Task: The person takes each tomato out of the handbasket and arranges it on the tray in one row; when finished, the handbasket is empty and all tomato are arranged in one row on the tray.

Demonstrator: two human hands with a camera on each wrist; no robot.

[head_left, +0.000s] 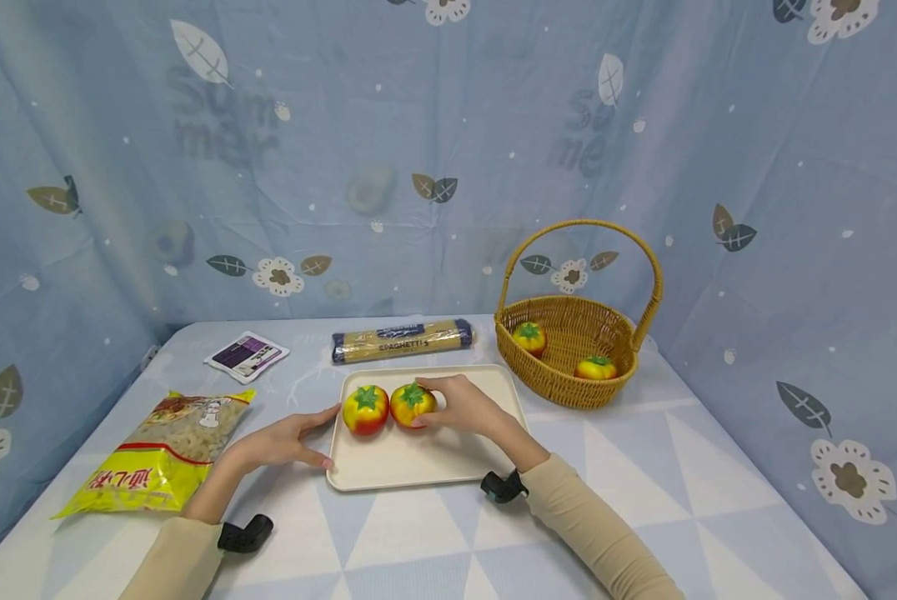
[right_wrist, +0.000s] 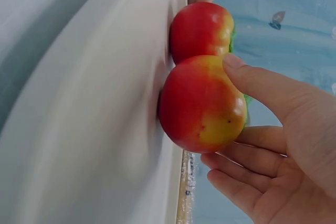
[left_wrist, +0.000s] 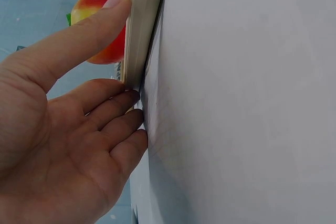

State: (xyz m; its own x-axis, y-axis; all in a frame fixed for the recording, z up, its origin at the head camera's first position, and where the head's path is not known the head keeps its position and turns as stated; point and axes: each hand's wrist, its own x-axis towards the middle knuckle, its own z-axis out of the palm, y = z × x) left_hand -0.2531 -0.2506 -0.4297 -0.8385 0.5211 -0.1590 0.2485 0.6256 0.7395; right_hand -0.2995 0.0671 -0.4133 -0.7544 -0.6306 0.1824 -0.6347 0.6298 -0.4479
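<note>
On the cream rectangular tray (head_left: 448,458), two red-and-yellow round fruits with green leafy tops lie side by side. My right hand (head_left: 463,404) holds the right fruit (head_left: 409,406), its thumb on the near side and its fingers round the far side. In the right wrist view that fruit (right_wrist: 202,106) rests low against the tray, right beside the left fruit (right_wrist: 198,32). My left hand (head_left: 279,442) is at the tray's left edge, thumb and fingers spread apart. In the left wrist view the thumb (left_wrist: 79,43) overlaps the tray rim and the fingertips reach its side.
A wicker basket (head_left: 557,387) with a tall handle stands at the back right, with two similar fruits inside. Behind the tray lies a spaghetti pack (head_left: 403,340). To the left are a yellow pasta bag (head_left: 159,454) and a flat purple-and-white packet (head_left: 246,357).
</note>
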